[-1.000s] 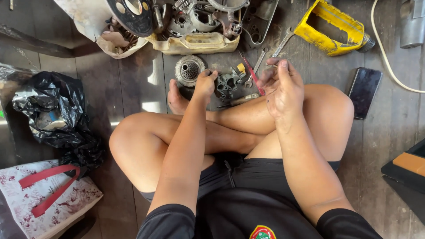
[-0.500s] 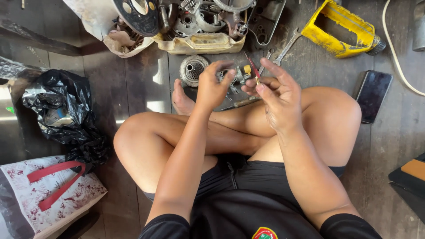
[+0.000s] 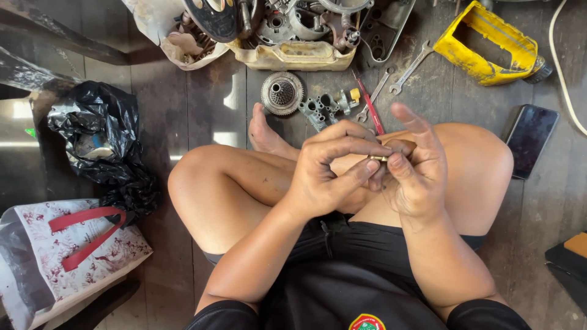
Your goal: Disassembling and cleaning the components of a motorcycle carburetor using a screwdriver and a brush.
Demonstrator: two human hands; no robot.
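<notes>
While a crumpled black plastic bag [image 3: 101, 143] lies far left on the dark wood floor [image 3: 202, 104], the left hand [image 3: 327, 168] and right hand [image 3: 416, 168] meet over crossed legs, thumb & forefinger of each pinched on a small brass-coloured metal piece [image 3: 378, 158] (tiny, shape unclear). Ahead: round grey toothed metal part [image 3: 282, 93], w/ a red-handled screwdriver [image 3: 369, 104] to its right. Far right, a dark flat phone [image 3: 529, 139].

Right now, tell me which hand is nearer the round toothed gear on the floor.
Left. The left hand is just below and to the right of the gear; the right hand sits farther right, over the knee.
</notes>
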